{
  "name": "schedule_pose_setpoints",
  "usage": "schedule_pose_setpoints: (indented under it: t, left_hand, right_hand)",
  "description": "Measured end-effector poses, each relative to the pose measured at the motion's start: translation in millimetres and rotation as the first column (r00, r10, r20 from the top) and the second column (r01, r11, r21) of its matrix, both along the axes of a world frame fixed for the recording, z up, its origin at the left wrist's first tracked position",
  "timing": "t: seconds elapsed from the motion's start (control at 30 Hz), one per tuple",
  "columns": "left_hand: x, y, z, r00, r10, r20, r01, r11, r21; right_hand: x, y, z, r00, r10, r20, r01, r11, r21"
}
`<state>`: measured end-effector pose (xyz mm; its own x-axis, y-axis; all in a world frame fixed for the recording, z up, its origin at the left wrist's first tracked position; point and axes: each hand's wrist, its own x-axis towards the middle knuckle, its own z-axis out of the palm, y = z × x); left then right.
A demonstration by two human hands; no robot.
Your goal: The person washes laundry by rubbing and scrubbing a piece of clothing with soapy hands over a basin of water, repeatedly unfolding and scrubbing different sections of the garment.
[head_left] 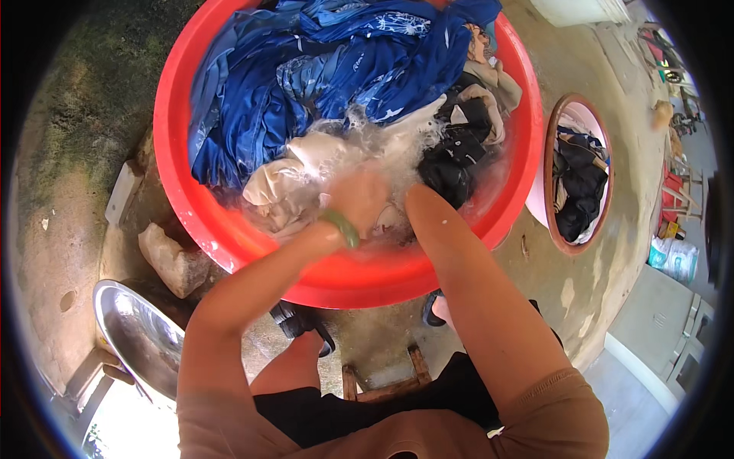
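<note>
My left hand (pixel 362 194), blurred, is down in foamy water in a large red plastic tub (pixel 355 287). A green bangle (pixel 340 227) circles its wrist, and I cannot tell whether the fingers grip cloth. My right forearm enters the suds just to the right, with its hand hidden below. Wet cream cloth (pixel 274 181) lies around my left hand. Black garments (pixel 461 149) soak beside my right forearm. A heap of blue patterned cloth (pixel 367 63) fills the far side of the tub, with beige cloth (pixel 493 86) at its right.
Right of the tub stands a brown-rimmed pink bucket (pixel 549 172) holding dark clothes (pixel 579 183). A metal basin (pixel 137 333) leans at the lower left, near a stone block (pixel 172 261). A wooden stool (pixel 387 390) is beneath me. A white bucket (pixel 579 10) stands at the upper right.
</note>
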<state>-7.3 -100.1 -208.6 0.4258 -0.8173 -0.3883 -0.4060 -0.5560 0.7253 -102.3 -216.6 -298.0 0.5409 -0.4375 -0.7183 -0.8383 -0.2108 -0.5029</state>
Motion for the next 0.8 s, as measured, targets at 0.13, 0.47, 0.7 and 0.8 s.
schedule_pose_setpoints:
  t: [0.13, 0.47, 0.7, 0.8]
  left_hand:
    - [-33, -6, 38, 0.985, -0.068, 0.159, 0.166, 0.629, -0.759]
    - [-4, 4, -49, 0.969, -0.158, 0.190, 0.241, 0.777, -0.582]
    - [21, 29, -38, 0.971, -0.065, 0.229, 0.078, 0.996, -0.048]
    - [39, 35, -23, 0.942, -0.168, 0.290, 0.120, 0.977, 0.177]
  right_hand:
    - [-6, -9, 1, 0.980, -0.188, 0.071, 0.180, 0.977, 0.111]
    - [6, 2, 11, 0.868, -0.470, 0.162, 0.348, 0.807, 0.478]
    - [9, -36, 81, 0.801, 0.537, 0.267, -0.479, 0.841, -0.252]
    - [16, -51, 184, 0.910, 0.000, 0.415, -0.015, 0.999, 0.031]
